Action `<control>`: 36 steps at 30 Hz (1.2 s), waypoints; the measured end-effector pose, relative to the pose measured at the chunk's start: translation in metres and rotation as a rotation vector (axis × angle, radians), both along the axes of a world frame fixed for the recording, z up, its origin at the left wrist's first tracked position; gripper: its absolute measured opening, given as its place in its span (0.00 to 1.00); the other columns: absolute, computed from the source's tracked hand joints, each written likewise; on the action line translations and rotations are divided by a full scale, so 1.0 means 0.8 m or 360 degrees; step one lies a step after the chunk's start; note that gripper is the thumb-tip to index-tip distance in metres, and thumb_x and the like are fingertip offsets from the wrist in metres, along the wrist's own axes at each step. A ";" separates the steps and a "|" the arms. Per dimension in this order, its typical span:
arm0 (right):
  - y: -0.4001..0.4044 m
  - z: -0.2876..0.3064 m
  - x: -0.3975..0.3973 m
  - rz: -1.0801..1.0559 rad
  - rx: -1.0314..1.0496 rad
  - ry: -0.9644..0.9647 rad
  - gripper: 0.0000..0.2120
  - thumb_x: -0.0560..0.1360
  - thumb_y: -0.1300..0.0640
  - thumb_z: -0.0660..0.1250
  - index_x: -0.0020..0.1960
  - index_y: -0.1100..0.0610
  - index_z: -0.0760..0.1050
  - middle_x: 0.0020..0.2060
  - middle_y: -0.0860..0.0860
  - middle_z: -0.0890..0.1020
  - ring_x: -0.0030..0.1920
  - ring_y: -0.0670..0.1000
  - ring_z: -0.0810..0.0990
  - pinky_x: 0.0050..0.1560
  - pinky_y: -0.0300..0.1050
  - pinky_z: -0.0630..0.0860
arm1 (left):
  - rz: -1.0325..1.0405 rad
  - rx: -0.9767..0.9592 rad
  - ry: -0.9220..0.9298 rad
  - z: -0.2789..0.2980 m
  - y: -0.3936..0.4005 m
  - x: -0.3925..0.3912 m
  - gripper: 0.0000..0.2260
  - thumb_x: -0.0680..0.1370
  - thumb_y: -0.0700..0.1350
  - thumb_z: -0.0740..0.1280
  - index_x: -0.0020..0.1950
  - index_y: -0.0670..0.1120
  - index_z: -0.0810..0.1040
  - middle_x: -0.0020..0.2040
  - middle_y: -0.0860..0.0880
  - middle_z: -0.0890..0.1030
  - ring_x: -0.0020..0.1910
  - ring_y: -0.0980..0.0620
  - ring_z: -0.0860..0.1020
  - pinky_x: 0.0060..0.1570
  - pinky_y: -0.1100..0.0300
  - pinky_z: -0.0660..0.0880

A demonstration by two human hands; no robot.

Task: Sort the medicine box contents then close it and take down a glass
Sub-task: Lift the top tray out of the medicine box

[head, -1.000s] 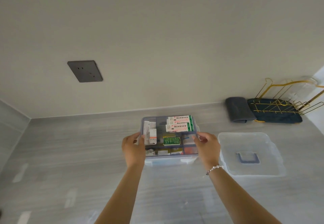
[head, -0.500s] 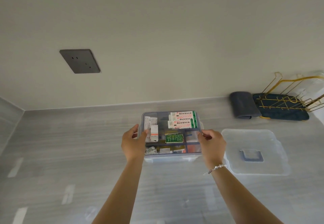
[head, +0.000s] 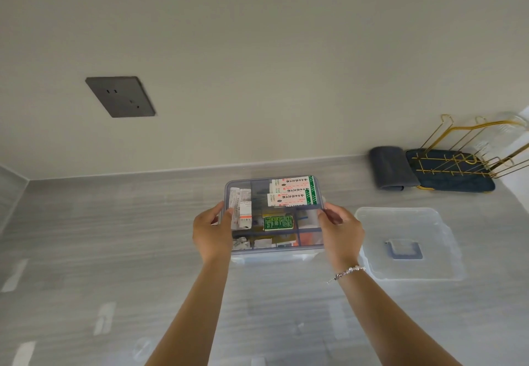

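A clear plastic medicine box [head: 274, 255] stands on the grey counter, holding a divided inner tray [head: 257, 184] with white-and-green cartons, a small green packet and other packs. My left hand [head: 212, 232] grips the tray's left edge and my right hand [head: 340, 229] grips its right edge. The tray sits at the top of the box. The box's clear lid [head: 406, 244] lies flat on the counter to the right, handle up. A clear glass [head: 508, 128] hangs on the gold rack at the far right, partly cut off.
A gold wire rack [head: 469, 148] on a dark blue tray stands at the back right, with a folded grey cloth [head: 389, 168] beside it. A dark wall socket [head: 120, 96] is on the wall at the left. The counter meets a side wall at the far left.
Both hands keep hold of the tray's edges over the box. The view has shifted slightly; the tray seems a little lower in the box.
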State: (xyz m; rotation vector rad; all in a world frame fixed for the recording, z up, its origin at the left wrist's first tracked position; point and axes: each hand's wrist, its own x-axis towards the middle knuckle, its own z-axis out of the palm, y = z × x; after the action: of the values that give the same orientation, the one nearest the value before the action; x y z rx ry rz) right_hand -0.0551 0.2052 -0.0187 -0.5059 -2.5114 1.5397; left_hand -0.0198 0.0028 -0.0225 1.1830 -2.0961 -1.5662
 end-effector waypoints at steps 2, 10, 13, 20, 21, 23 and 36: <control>0.001 0.003 -0.001 -0.0005 -0.0046 -0.0018 0.10 0.70 0.61 0.70 0.51 0.57 0.82 0.43 0.52 0.86 0.36 0.41 0.79 0.32 0.23 0.70 | -0.0019 0.0002 -0.0007 0.002 0.000 0.000 0.12 0.75 0.45 0.68 0.58 0.49 0.80 0.56 0.48 0.82 0.53 0.50 0.78 0.55 0.50 0.77; 0.007 0.022 0.002 -0.0027 -0.0123 0.0003 0.10 0.70 0.60 0.70 0.50 0.56 0.82 0.39 0.45 0.83 0.35 0.36 0.78 0.31 0.20 0.70 | 0.0009 0.0171 0.0151 0.027 -0.002 -0.003 0.11 0.74 0.45 0.70 0.55 0.50 0.81 0.53 0.52 0.82 0.51 0.54 0.79 0.52 0.60 0.75; 0.015 0.031 0.009 -0.0013 -0.0145 0.0026 0.09 0.70 0.59 0.69 0.49 0.54 0.83 0.35 0.39 0.81 0.35 0.37 0.78 0.31 0.25 0.71 | -0.0025 0.0274 0.0250 0.043 0.001 0.001 0.11 0.73 0.43 0.70 0.55 0.48 0.82 0.49 0.53 0.83 0.47 0.56 0.80 0.46 0.67 0.74; 0.052 0.048 0.042 0.0013 -0.0190 0.0061 0.11 0.72 0.59 0.69 0.54 0.57 0.81 0.41 0.44 0.81 0.38 0.40 0.78 0.37 0.29 0.71 | -0.0128 0.0391 0.0304 0.065 0.031 0.034 0.15 0.73 0.41 0.71 0.59 0.45 0.79 0.49 0.50 0.83 0.48 0.53 0.80 0.50 0.62 0.76; 0.060 0.047 0.048 0.0004 -0.0191 0.0067 0.11 0.72 0.59 0.68 0.54 0.57 0.81 0.43 0.45 0.82 0.40 0.42 0.79 0.38 0.30 0.72 | -0.0154 0.0432 0.0296 0.066 0.039 0.040 0.15 0.73 0.41 0.70 0.60 0.45 0.79 0.48 0.50 0.83 0.49 0.50 0.80 0.54 0.56 0.77; 0.079 0.046 0.061 -0.0022 -0.0155 0.0077 0.11 0.73 0.59 0.68 0.55 0.58 0.80 0.47 0.50 0.84 0.43 0.47 0.79 0.42 0.33 0.73 | -0.0210 0.0504 0.0292 0.067 0.056 0.049 0.16 0.73 0.40 0.70 0.61 0.44 0.78 0.44 0.49 0.81 0.47 0.49 0.79 0.59 0.50 0.76; 0.263 0.024 0.136 -0.0342 -0.0326 -0.0116 0.10 0.73 0.60 0.67 0.54 0.59 0.80 0.45 0.52 0.82 0.42 0.48 0.78 0.40 0.36 0.71 | -0.0512 0.0486 0.0026 0.033 0.233 0.100 0.17 0.73 0.44 0.71 0.61 0.50 0.77 0.37 0.53 0.81 0.38 0.54 0.78 0.43 0.63 0.75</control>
State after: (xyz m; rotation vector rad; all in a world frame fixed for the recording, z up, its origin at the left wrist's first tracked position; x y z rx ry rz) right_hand 0.0537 0.4158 0.0002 -0.8449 -2.2707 1.7282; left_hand 0.0601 0.1896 0.0035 0.9453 -2.1757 -2.0931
